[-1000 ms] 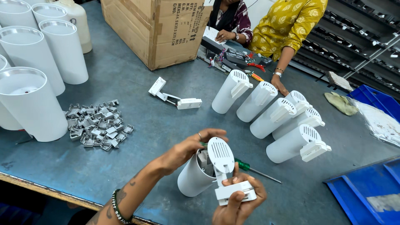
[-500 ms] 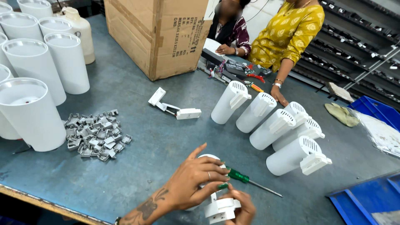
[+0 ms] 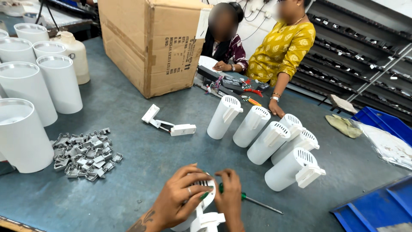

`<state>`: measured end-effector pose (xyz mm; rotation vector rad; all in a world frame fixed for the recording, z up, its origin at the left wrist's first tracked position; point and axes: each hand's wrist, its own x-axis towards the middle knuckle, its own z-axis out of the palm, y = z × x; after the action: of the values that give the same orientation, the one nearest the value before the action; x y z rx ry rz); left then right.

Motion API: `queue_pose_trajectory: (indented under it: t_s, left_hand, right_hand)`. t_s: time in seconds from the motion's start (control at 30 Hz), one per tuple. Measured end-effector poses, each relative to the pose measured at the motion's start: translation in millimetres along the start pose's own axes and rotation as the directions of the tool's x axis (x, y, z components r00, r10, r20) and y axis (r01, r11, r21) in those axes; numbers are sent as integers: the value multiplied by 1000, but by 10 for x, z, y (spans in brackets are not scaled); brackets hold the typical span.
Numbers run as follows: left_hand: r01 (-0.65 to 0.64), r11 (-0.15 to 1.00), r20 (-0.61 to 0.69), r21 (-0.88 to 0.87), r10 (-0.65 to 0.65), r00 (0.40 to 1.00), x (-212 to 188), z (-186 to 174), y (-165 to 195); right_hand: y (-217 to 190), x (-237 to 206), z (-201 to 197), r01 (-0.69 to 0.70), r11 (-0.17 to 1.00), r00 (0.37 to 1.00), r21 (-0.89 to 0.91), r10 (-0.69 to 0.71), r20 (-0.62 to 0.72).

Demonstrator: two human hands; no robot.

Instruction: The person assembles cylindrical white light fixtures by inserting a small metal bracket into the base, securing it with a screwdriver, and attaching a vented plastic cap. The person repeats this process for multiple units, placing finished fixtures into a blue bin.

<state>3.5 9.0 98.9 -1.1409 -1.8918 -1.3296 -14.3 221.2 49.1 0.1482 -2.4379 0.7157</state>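
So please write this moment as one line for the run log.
left hand: grips white lamp housing | right hand: on housing top, bracket below | green screwdriver: on table beside | metal clips: left

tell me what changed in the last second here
The left hand shifted from the side of the white cylinder housing onto its vented top; the right hand rose from the bracket to that top. The screwdriver, metal clips and row of finished housings stayed put.

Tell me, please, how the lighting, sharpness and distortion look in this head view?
Head view: even, soft light with faint shadows; wide-angle bending tilts the cardboard box and white cylinders; left hand and right hand are slightly soft at the bottom edge.
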Motion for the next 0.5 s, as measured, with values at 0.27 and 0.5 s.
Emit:
queue_pose_trajectory:
  t_s: [0.27,0.5]
  left_hand:
    - [48,998,-235,-33,-54,970,-560,113,-198]
    - [80,997,-228,20,-74,971,-926,345,-479]
  right_hand:
    - [459,-182,250,4,975,995,-220,18,101]
    - [431,-209,286,-127,945,923,-302,224,313]
